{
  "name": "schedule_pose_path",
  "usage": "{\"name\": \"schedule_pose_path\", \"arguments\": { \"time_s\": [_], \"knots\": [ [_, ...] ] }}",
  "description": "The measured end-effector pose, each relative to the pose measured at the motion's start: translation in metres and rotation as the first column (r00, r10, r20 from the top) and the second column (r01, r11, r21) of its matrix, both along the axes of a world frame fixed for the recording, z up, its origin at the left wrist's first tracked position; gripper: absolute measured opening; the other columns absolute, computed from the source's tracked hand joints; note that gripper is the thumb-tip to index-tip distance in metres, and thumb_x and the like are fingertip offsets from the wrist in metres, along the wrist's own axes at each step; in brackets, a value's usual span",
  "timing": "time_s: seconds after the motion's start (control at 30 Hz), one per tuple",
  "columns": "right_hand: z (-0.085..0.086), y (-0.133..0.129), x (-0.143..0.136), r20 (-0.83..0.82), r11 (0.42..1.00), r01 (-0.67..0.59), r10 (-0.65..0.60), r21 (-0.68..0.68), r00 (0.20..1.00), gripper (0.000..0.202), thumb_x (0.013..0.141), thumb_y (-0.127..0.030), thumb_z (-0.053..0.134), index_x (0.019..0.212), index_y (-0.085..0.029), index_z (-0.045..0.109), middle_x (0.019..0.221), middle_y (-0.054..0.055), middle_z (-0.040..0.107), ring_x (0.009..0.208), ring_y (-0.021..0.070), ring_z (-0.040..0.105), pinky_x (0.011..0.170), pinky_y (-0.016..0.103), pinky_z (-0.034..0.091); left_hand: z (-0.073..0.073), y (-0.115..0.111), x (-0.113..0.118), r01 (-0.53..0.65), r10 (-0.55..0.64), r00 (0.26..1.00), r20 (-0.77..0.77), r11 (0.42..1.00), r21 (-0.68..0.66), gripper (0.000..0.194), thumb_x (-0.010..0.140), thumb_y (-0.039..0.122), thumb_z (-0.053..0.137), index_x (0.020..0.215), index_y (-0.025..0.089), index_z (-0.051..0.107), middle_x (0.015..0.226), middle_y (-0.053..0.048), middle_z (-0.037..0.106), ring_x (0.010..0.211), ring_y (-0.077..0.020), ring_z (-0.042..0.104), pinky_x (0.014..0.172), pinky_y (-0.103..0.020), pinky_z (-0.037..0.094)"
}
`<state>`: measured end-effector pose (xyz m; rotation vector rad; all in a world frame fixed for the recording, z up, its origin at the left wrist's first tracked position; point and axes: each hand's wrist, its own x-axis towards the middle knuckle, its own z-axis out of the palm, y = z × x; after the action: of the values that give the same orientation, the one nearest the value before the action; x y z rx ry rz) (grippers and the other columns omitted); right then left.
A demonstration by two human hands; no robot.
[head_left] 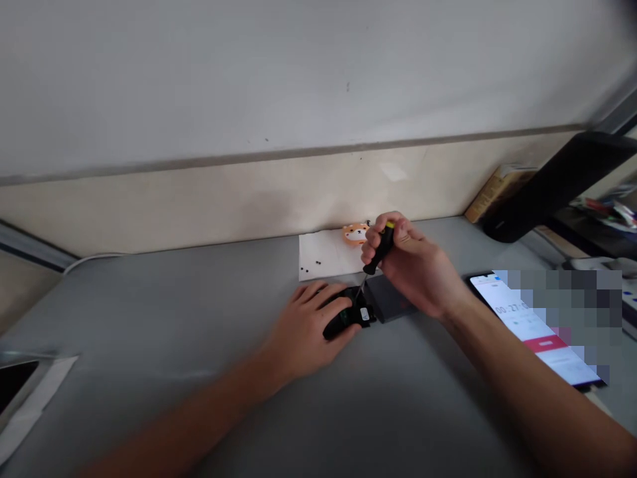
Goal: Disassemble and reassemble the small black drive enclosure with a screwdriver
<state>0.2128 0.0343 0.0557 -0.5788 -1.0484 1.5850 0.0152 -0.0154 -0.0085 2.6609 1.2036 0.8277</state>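
A small black device (343, 321) with a white label lies on the grey table, its casing partly covered by fingers. My left hand (313, 325) is closed around its left part, holding it down. In my right hand (405, 255) is a black screwdriver (382, 251) with a yellow end, gripped by its handle and tilted. The screwdriver's shaft points down into the device; its very tip is too small to make out. Just right of the device sits a dark flat box (391, 300), partly beneath my right hand.
Behind the device, white paper (318, 255) bears several tiny dark screws and an orange animal-faced case (355, 234). A phone (537, 332) showing a timer lies right. A black cylindrical object (552, 186) and a book (497, 189) stand back right. A wall borders the table (174, 312).
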Motion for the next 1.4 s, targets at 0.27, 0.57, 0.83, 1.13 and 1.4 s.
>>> {"name": "schedule_pose_path", "arguments": {
  "time_s": [0.27,0.57,0.83,1.13,1.4],
  "knots": [
    [0.001,-0.006,-0.009,-0.145,0.992,0.056,-0.072,-0.109,0.987,0.03,0.1,-0.044,0.055,0.08,-0.022,0.056,0.067,-0.003,0.037,0.058,0.0125,0.036,0.056,0.025,0.041,0.002,-0.001,0.0,-0.004,0.004,1.0,-0.006,1.0,-0.014,0.013,0.095,0.03,0.065,0.104,0.023,0.069,0.132,-0.008,0.069,0.116,-0.0272,0.065,0.098,-0.045,0.054],
    [0.003,-0.001,-0.008,-0.039,0.985,0.038,-0.046,-0.168,0.998,0.039,0.095,-0.059,0.059,0.078,-0.024,0.055,0.074,0.0,0.049,0.062,0.0141,0.047,0.061,0.029,0.048,0.003,0.0,0.001,0.0,0.0,1.0,0.015,1.0,-0.012,0.011,0.095,0.029,0.064,0.103,0.022,0.068,0.122,-0.007,0.074,0.113,-0.0272,0.064,0.096,-0.045,0.054],
    [0.004,-0.01,-0.014,-0.087,0.991,0.053,-0.065,-0.126,0.994,0.036,0.093,-0.054,0.064,0.079,-0.024,0.051,0.067,-0.003,0.04,0.056,0.0123,0.034,0.054,0.027,0.038,0.002,-0.001,0.001,-0.001,0.001,1.0,0.008,1.0,-0.014,0.008,0.094,0.027,0.065,0.101,0.023,0.067,0.128,-0.006,0.072,0.115,-0.0267,0.064,0.098,-0.044,0.053],
    [0.005,-0.011,-0.018,-0.041,0.996,0.09,-0.091,-0.028,0.995,0.036,0.097,-0.058,0.058,0.081,-0.025,0.053,0.067,-0.003,0.039,0.058,0.0127,0.037,0.056,0.026,0.039,0.003,-0.001,0.001,-0.015,0.014,1.0,-0.005,0.997,-0.07,0.015,0.094,0.029,0.066,0.108,0.023,0.062,0.126,-0.007,0.071,0.116,-0.0279,0.064,0.099,-0.046,0.053],
    [0.007,-0.015,-0.02,0.002,0.996,0.087,-0.087,0.008,0.996,0.037,0.098,-0.057,0.055,0.079,-0.025,0.054,0.068,-0.002,0.038,0.06,0.0138,0.038,0.058,0.028,0.042,0.001,0.0,0.001,-0.024,0.026,1.0,0.009,0.991,-0.135,0.032,0.095,0.035,0.064,0.125,0.025,0.056,0.125,-0.008,0.07,0.119,-0.0295,0.063,0.101,-0.047,0.051]
  ]
}}
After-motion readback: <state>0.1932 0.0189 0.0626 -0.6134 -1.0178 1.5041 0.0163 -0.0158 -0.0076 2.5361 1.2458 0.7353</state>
